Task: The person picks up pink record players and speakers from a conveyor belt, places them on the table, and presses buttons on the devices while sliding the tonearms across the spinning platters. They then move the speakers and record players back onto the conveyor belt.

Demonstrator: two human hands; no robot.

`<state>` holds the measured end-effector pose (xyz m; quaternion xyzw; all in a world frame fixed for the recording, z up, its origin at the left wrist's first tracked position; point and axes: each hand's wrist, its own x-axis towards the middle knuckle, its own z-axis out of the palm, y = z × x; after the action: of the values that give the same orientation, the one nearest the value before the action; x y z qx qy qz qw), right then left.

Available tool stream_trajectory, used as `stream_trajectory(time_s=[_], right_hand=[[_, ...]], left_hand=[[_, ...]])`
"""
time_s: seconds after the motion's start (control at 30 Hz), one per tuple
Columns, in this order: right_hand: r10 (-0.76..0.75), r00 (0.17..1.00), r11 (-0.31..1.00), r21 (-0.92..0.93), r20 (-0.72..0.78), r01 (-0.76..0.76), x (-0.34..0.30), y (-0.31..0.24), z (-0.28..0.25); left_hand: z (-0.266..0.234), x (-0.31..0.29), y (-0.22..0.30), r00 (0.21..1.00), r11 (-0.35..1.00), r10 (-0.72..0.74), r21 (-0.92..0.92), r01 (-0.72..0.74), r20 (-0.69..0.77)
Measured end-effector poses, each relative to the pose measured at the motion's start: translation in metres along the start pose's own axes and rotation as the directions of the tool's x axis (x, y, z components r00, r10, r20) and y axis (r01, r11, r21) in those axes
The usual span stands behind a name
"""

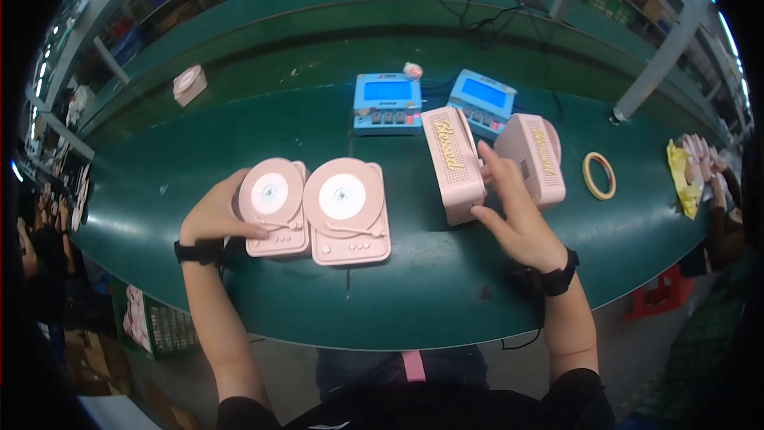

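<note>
Two pink record-player-shaped speakers lie side by side on the green table, discs facing up: a left one (270, 191) and one beside it (344, 199). My left hand (216, 211) wraps the left one's outer side, thumb along its front. Farther right, a third pink speaker (454, 159) stands on edge, showing its perforated face with gold lettering. My right hand (517, 219) grips its right side, thumb at the lower corner and index finger higher up. Just behind that hand stands a fourth pink speaker (535, 158), also on edge and partly hidden.
Two blue testers with screens, one left (387, 103) and one right (482, 99), sit behind the speakers. A tape roll (598, 175) lies at the right. Another pink speaker (189, 84) is at the far left. Cables (485, 8) lie at the back; a metal post (664, 48) rises at right.
</note>
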<state>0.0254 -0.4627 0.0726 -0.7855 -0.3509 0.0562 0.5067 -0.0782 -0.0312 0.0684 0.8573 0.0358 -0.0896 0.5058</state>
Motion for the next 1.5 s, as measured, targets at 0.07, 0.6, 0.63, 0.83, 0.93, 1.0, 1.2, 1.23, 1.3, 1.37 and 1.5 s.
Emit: stream_trajectory(time_s=[0.07,0.6,0.63,0.83,0.93,1.0,1.2,1.23,1.3,1.37,1.5], right_hand=[[0.033,0.999,0.998,-0.061,-0.018,-0.034,-0.002,-0.003,0.000],[-0.036,0.940,0.649,-0.724,-0.338,-0.236,0.020,-0.012,0.014],[-0.167,0.929,0.552,-0.812,-0.331,-0.190,0.016,-0.010,0.011],[-0.197,0.815,0.608,-0.720,-0.545,-0.335,-0.012,-0.005,-0.005],[-0.140,0.816,0.662,-0.666,-0.560,-0.343,-0.014,0.004,-0.009],[-0.083,0.841,0.718,-0.617,-0.535,-0.322,-0.014,0.003,-0.011],[-0.266,0.873,0.747,-0.660,-0.408,-0.081,-0.014,0.005,-0.022],[-0.293,0.887,0.739,-0.674,-0.357,-0.027,-0.016,0.009,-0.026],[-0.347,0.903,0.716,-0.693,-0.255,0.080,-0.018,0.014,-0.037],[-0.405,0.899,0.651,-0.744,-0.169,0.153,-0.019,0.012,-0.048],[-0.517,0.850,0.403,-0.848,0.098,0.343,-0.021,0.000,-0.071]], left_hand=[[0.006,0.000,0.007,1.000,1.000,-0.009,0.006,0.009,-0.011],[0.035,0.012,0.021,0.990,0.980,0.110,-0.178,-0.093,0.091],[0.037,0.011,0.020,0.991,0.981,0.100,-0.176,-0.083,0.090],[0.039,0.013,0.026,0.992,0.978,0.077,-0.202,-0.056,0.095],[0.039,0.012,0.023,0.991,0.975,0.096,-0.210,-0.074,0.098],[0.038,0.012,0.024,0.990,0.973,0.107,-0.213,-0.085,0.096],[0.036,0.013,0.017,0.993,0.979,0.084,-0.195,-0.066,0.084],[0.036,0.014,0.016,0.993,0.979,0.087,-0.190,-0.070,0.084],[0.036,0.012,0.016,0.993,0.982,0.082,-0.179,-0.067,0.082],[0.036,0.011,0.018,0.993,0.984,0.083,-0.164,-0.067,0.089],[0.037,0.011,0.018,0.994,0.981,0.070,-0.188,-0.053,0.085]])
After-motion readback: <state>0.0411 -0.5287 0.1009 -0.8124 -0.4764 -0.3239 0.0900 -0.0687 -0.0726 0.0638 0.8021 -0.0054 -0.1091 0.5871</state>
